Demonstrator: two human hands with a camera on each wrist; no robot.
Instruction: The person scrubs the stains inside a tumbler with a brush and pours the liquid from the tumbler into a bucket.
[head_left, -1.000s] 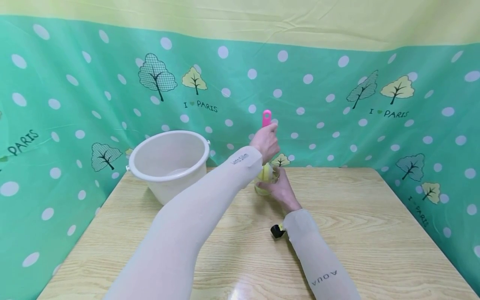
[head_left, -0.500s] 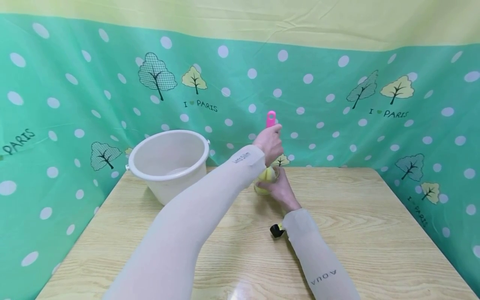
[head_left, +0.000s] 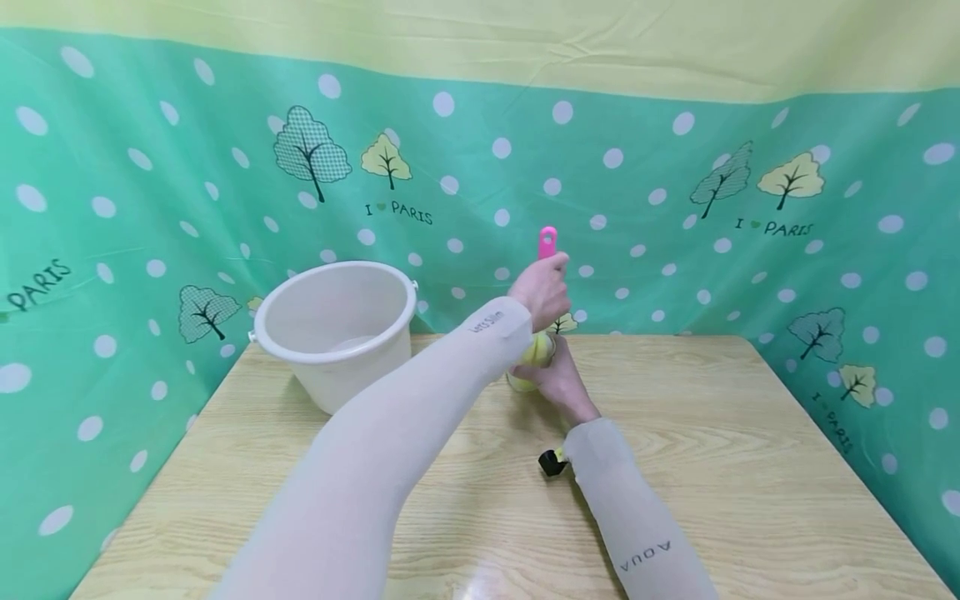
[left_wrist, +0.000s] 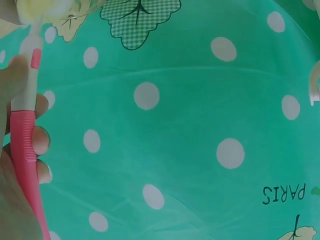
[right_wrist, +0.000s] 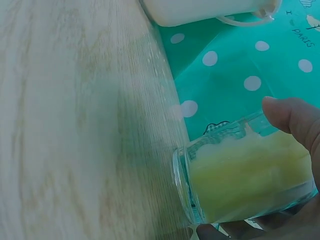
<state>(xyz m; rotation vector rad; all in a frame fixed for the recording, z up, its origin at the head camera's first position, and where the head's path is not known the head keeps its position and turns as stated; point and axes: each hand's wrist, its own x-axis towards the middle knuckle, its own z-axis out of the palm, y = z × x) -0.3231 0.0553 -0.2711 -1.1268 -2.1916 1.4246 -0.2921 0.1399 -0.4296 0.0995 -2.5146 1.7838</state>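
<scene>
My left hand (head_left: 542,293) grips the pink-and-white handle (left_wrist: 24,125) of a bottle brush, its thumb along the white part. The handle's pink end points up in the head view. Below that hand, the brush's yellow sponge head (head_left: 538,350) sits in a clear glass (right_wrist: 186,185). Inside the glass, the yellow sponge (right_wrist: 250,172) fills most of the width, with whitish foam along one side. My right hand (head_left: 564,385) holds the glass, thumb on one side and fingers on the other. The glass's base is close to the tabletop; whether it touches cannot be told.
A white bucket (head_left: 411,333) stands on the wooden table (head_left: 675,467), left of the glass. Behind the table hangs a green dotted curtain (head_left: 630,208). A small black object (head_left: 552,463) sits by the right sleeve's cuff.
My left hand and the brush handle have shifted slightly right, the handle's tip ending a little lower. The right hand keeps its hold on the glass in nearly the same spot.
</scene>
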